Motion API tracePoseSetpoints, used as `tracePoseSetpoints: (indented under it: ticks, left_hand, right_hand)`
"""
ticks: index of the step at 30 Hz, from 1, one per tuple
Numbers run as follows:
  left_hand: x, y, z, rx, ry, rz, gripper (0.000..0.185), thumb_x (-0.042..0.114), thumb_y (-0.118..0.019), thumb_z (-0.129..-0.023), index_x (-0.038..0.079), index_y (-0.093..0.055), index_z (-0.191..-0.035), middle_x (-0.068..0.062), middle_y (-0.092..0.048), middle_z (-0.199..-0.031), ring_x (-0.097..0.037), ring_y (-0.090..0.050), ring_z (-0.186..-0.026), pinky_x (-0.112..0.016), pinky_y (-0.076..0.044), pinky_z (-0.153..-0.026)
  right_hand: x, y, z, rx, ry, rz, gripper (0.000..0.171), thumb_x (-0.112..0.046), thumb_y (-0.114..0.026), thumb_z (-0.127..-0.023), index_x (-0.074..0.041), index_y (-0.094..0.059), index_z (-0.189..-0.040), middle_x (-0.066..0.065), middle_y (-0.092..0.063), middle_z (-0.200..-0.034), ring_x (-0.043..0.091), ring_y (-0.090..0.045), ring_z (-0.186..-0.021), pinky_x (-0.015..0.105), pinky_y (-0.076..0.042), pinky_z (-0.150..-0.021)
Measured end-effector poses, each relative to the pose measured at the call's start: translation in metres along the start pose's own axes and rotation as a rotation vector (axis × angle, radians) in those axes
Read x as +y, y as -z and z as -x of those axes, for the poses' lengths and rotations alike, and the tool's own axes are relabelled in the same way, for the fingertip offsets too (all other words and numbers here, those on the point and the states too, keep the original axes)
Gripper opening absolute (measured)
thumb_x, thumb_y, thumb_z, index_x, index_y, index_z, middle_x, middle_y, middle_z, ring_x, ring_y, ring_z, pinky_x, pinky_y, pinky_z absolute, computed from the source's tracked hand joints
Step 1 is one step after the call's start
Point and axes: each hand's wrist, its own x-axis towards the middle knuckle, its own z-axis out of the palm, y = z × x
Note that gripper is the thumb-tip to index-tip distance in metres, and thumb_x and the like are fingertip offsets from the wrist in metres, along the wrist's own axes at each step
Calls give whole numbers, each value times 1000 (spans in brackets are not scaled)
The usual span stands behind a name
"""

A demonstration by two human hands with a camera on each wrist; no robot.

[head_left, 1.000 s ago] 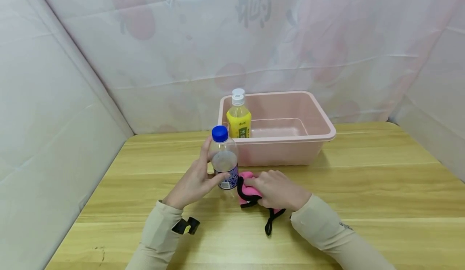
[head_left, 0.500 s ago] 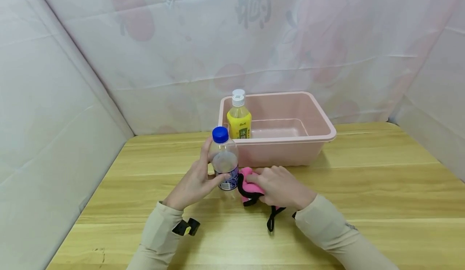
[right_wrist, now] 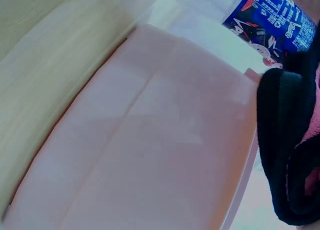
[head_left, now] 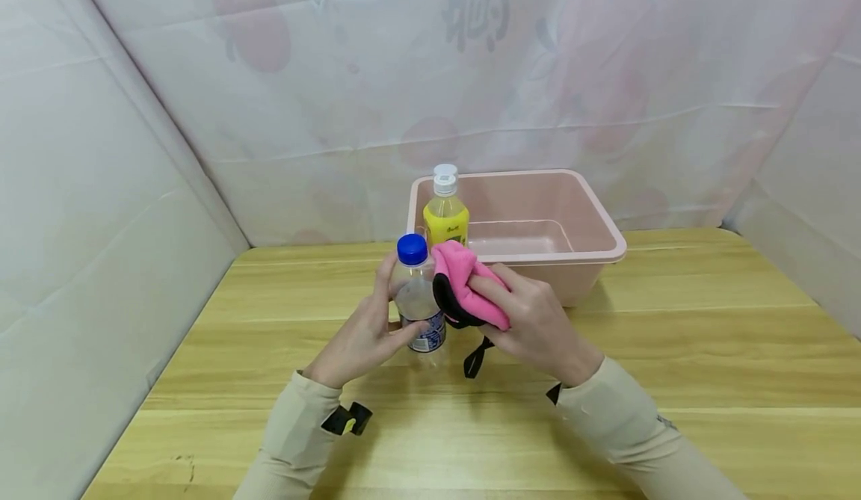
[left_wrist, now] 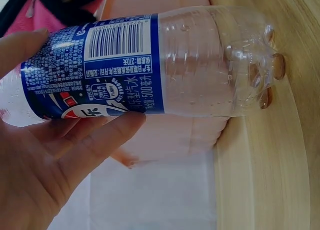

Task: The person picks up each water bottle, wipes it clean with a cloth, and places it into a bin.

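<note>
My left hand (head_left: 359,339) grips an upright clear plastic bottle (head_left: 415,298) with a blue cap and a blue label. In the left wrist view the bottle's label (left_wrist: 95,64) carries a barcode, and its see-through base is near the wood. A folded pink cloth (head_left: 464,279) with black edging and a hanging black loop is pinched in my right hand (head_left: 538,321). It is up at the bottle's shoulder, on the right side, overlapping it in the head view. In the right wrist view the cloth's black edge (right_wrist: 277,150) is close to the label.
Just behind my hands stands a pink plastic tub (head_left: 581,276) on the wooden table (head_left: 235,350). At its left end is a yellow-labelled bottle (head_left: 447,220) with a white cap, and another white cap (head_left: 445,169) shows behind it. A printed curtain (head_left: 336,111) hangs behind.
My right hand has lifted the pink cloth from the table beside the bottle's lower part up to its shoulder. My left hand and the bottle have stayed nearly still.
</note>
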Motion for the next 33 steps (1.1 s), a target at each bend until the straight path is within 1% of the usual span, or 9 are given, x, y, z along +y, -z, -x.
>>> tracePoseSetpoints:
  ticks: [4, 16, 18, 21, 23, 25, 28, 31, 33]
  left_hand:
    - [0, -1, 0, 3, -8, -5, 99, -4, -70, -92, 17, 1, -157, -22, -58, -137, -34, -62, -115, -32, -62, -78]
    - [0, -2, -1, 22, 19, -18, 99, -3, -71, -91, 19, 0, -157, -22, -57, -138, -34, -60, -117, -33, -62, -78]
    - [1, -3, -1, 35, 32, -14, 99, -3, -72, -91, 18, -2, -157, -22, -55, -139, -35, -59, -118, -32, -62, -76]
    - [2, -5, -1, 77, 50, -14, 97, -4, -73, -88, 14, -7, -157, -23, -48, -142, -36, -56, -120, -33, -63, -73]
    - [3, -7, -2, 110, 49, -29, 96, -4, -75, -86, 10, -11, -157, -23, -43, -144, -37, -53, -123, -39, -63, -77]
    - [4, -8, -2, 137, 37, -50, 95, -5, -76, -84, 7, -14, -156, -23, -42, -144, -37, -52, -123, -47, -61, -84]
    - [3, -9, -3, 167, -4, -121, 99, -4, -78, -82, 7, -14, -156, -22, -47, -141, -35, -55, -119, -53, -58, -90]
    - [3, -7, -2, 197, -62, -201, 108, -4, -81, -79, 8, -8, -157, -24, -54, -134, -34, -62, -110, -46, -61, -84]
    - [2, -5, -1, 208, -92, -237, 113, -4, -83, -77, 9, -3, -157, -26, -55, -133, -34, -64, -107, -41, -62, -79]
  right_hand:
    - [-1, 0, 0, 25, -3, -11, 51, 12, -78, -63, 2, -67, -112, 16, -63, -98, 24, -63, -69, 39, -60, -58]
    - [0, 1, 1, 3, -24, -8, 48, 9, -79, -65, 1, -66, -111, 15, -62, -96, 22, -60, -67, 36, -57, -55]
    - [0, 1, 1, 0, -25, -9, 48, 9, -79, -66, 0, -66, -111, 14, -62, -95, 22, -59, -66, 35, -57, -54]
    - [0, 1, 1, -2, -26, -8, 47, 9, -79, -66, 0, -66, -111, 14, -62, -94, 21, -58, -65, 35, -56, -54]
    - [0, 1, 1, -2, -26, -8, 47, 9, -79, -66, 0, -66, -110, 13, -61, -94, 20, -58, -65, 34, -56, -53]
    - [0, 1, 1, -4, -26, -6, 46, 9, -78, -66, -1, -66, -109, 13, -61, -93, 20, -57, -64, 33, -55, -52]
    - [-1, 1, 1, -13, -24, -4, 45, 8, -79, -67, -1, -67, -109, 13, -62, -94, 19, -57, -63, 32, -55, -52]
    - [-1, 2, 1, -77, -30, 2, 42, 5, -80, -68, -2, -67, -107, 10, -60, -90, 16, -52, -60, 28, -51, -49]
    - [-2, 1, 2, -165, -43, 11, 41, 3, -82, -68, -2, -68, -107, 8, -59, -88, 15, -49, -58, 25, -49, -49]
